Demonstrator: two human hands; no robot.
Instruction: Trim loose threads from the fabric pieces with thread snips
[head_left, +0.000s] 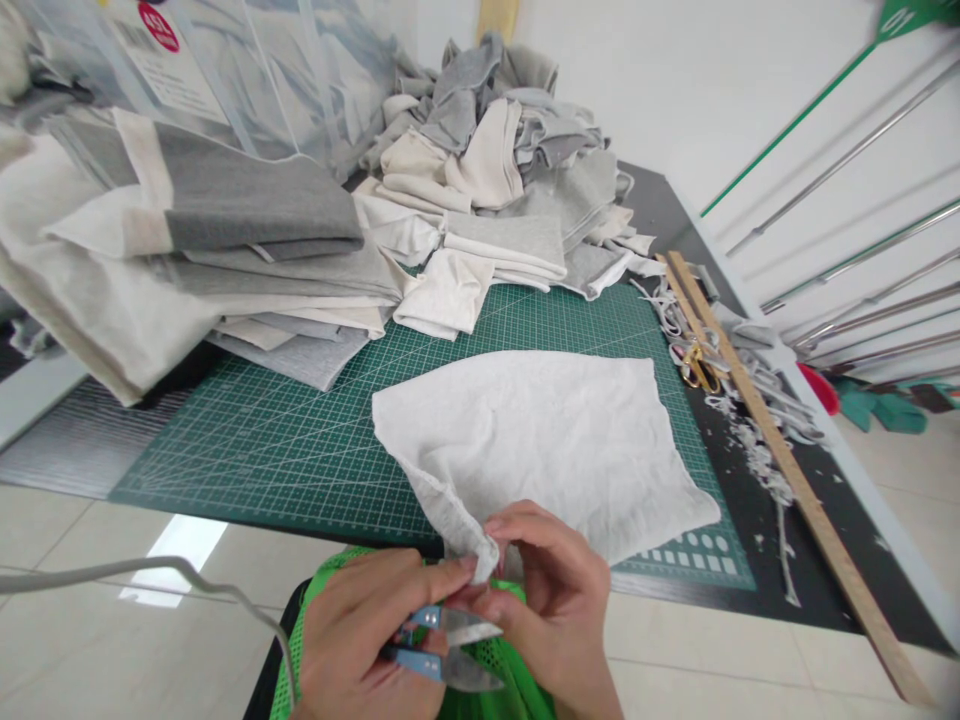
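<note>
A white piece of fabric (555, 440) lies spread on the green cutting mat (300, 440), its near corner hanging over the table's front edge. My left hand (360, 640) holds small blue-handled thread snips (450, 648) with the blades apart, and its thumb presses the fabric's corner. My right hand (559, 610) pinches that same corner from the right, fingers curled against the snips' blades. Both hands meet just below the table edge, above a bright green mesh item (495, 670).
Stacks of folded grey and cream fabric (247, 250) and a loose heap (495, 150) fill the back of the table. A long wooden ruler (780, 450), gold-handled scissors (701, 368) and fabric trimmings (750, 440) lie at right. Metal rods (862, 250) lean on the wall. A cable (150, 575) hangs at left.
</note>
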